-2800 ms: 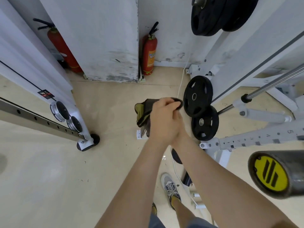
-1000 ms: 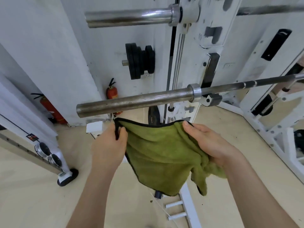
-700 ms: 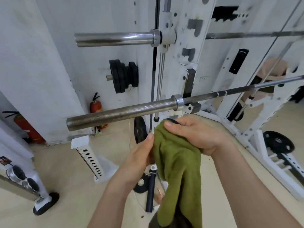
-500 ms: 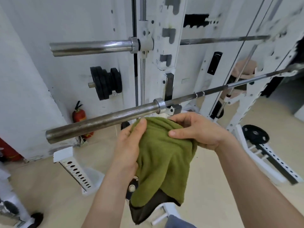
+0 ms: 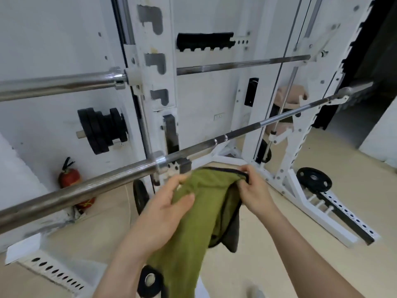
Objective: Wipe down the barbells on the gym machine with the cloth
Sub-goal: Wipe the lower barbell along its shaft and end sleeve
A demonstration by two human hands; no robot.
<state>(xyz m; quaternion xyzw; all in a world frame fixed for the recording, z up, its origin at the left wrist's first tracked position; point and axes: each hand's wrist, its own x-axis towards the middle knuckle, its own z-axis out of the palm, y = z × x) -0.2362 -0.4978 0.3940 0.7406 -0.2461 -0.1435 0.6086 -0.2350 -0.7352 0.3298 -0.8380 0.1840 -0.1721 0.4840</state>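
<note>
Head view: green cloth (image 5: 199,216) with black trim, held up in both hands just below the lower barbell (image 5: 96,183), close to its collar; contact with the bar not evident. Left hand (image 5: 163,211) fingers curled round the cloth's bunched middle, thumb on top. Right hand (image 5: 253,190) fingers pinching the trimmed upper edge. Upper barbell (image 5: 60,84) sits higher on the white rack upright (image 5: 154,82). Black weight plates (image 5: 103,130) on a peg behind; fire extinguisher (image 5: 68,177) on the floor at left.

You see a red fire extinguisher (image 5: 68,178) on the floor (image 5: 322,147), black weight plates (image 5: 101,130) pegged above it, and 1 plate (image 5: 314,179) at right.
</note>
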